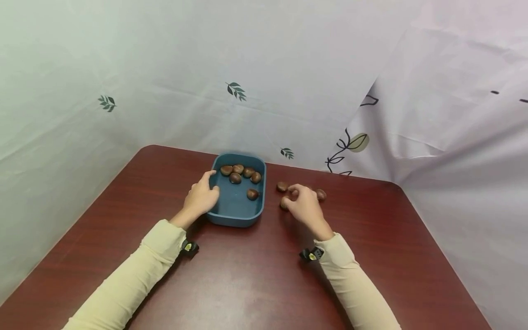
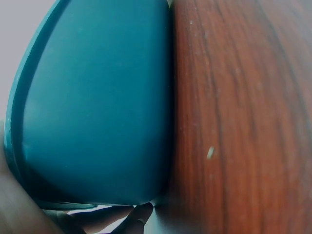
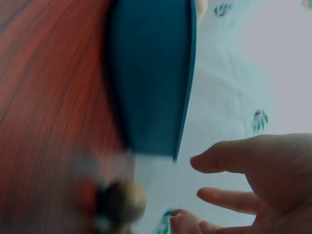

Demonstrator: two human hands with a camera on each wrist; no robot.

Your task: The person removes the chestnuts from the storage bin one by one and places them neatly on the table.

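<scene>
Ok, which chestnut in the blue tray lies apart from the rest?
The lone chestnut by the right wall of the blue tray in the head view, nearest the person; the other five chestnuts sit grouped toward the far end.

Leaf-printed sheets (image 1: 173, 59) (around a table (image 1: 235, 279)) make this a curtained-off booth

I see the right hand (image 3: 273, 185), fingers apart, below right of the teal container (image 3: 151, 83); a blurred round object (image 3: 126, 200) beneath it; wood-grained table (image 3: 48, 97) left, leaf-print cloth (image 3: 224, 97) right.
</scene>
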